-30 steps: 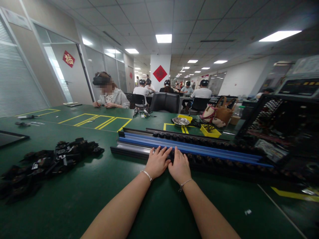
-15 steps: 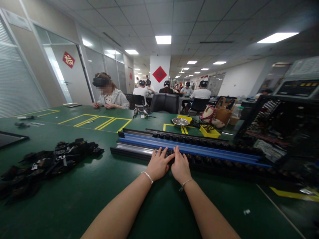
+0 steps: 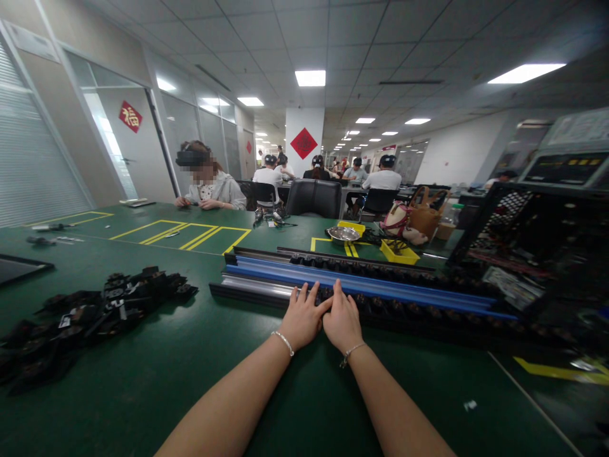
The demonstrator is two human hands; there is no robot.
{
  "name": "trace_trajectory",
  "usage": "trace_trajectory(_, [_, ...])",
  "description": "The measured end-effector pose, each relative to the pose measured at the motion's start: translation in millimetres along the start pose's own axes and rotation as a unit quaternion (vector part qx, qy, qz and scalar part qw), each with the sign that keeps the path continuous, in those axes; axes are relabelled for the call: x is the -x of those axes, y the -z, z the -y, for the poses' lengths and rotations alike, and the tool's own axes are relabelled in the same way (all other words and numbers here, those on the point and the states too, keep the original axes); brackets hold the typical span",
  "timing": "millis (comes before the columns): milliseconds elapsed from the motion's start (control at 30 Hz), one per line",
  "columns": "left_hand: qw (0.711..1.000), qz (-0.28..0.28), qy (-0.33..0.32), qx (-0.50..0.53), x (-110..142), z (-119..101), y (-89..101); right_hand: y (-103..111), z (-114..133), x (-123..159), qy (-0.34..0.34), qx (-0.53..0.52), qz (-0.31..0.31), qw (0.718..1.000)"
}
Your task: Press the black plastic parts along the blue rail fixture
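Since a second ago, my left hand [image 3: 301, 322] has slid slightly to the right along the near rail [image 3: 257, 285], toward my right hand [image 3: 343, 324]. Its fingers [image 3: 303, 297] are spread apart over the rail's edge, and one digit reaches across to meet my right index finger [image 3: 337, 296]. That index finger points forward while the other right-hand fingers bunch close beside it; I cannot tell whether they pinch anything. The near rail, black with a grey channel, lies directly under my fingers, its bare grey end sticking out to their left. To the right of my fingers, a row of black parts [image 3: 413, 308] runs along it. Just beyond my fingertips stretches a blue rail [image 3: 371, 283]. Well to the left of my fingers, a loose heap of black pieces [image 3: 137, 289] sits on the green table [image 3: 118, 393]. Farther out ahead of them are a metal bowl [image 3: 344, 238] and a yellow tray [image 3: 399, 257], and ahead to their left sits a co-worker [image 3: 221, 190]
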State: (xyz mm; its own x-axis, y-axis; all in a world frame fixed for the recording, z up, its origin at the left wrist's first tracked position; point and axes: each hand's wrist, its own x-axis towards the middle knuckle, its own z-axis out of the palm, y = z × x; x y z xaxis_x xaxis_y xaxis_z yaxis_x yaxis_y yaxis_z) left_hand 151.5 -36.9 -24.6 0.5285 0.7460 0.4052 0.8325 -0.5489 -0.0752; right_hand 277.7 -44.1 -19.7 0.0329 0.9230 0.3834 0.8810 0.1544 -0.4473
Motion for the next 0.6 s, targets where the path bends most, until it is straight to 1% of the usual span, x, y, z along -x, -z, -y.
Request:
trace_trajectory(100, [1.0,-0.003,-0.004,-0.006,0.5,-1.1,1.2,-0.2,2.6,0.2,-0.004,0.007,-0.028,1.0])
trace_trajectory(167, [1.0,-0.004,-0.002,-0.011,0.6,-2.5,1.8,-0.2,2.5,-0.1,-0.004,0.011,-0.034,0.999])
trace_trajectory(600, [1.0,0.01,0.003,-0.011,-0.9,-8.7,5.4,3.1,2.5,-0.6,-0.009,0.04,-0.001,0.999])
